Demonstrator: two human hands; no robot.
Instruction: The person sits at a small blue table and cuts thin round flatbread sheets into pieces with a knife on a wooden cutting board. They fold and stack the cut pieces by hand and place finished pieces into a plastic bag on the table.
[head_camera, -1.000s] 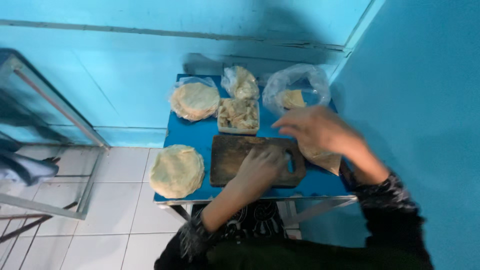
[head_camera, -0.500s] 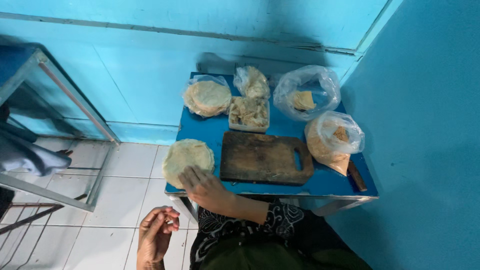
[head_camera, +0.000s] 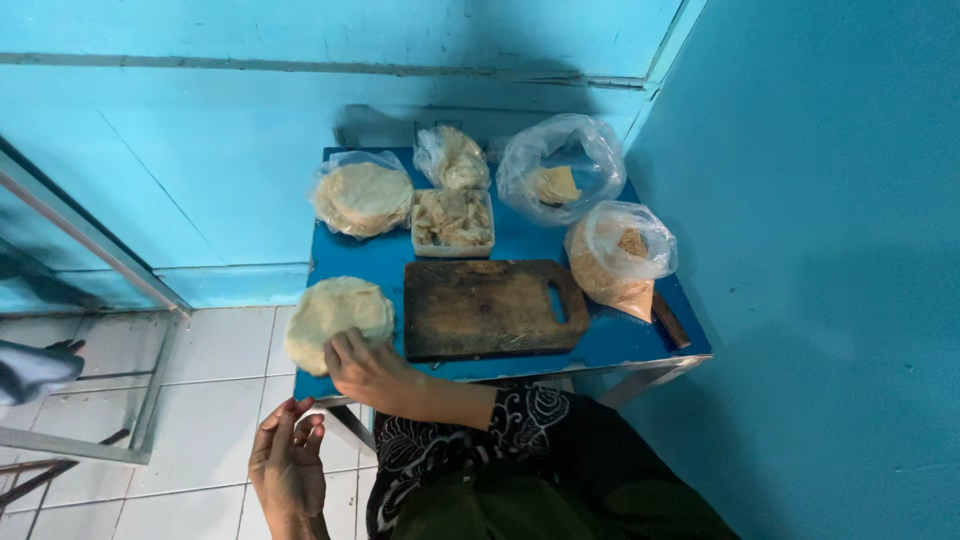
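**Food and a Board on a Blue Table**

A dark wooden cutting board (head_camera: 495, 307) lies in the middle of the small blue table (head_camera: 620, 340). At 12 o'clock from it sits a tub of food (head_camera: 452, 221). At 2 o'clock is a bag of brown crumbs (head_camera: 615, 262). At 11 o'clock is a bag of flat breads (head_camera: 362, 195).

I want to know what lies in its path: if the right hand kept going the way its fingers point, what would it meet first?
The right hand already rests its fingertips on the near stack of flatbreads; pushing on would likely run further over that stack.
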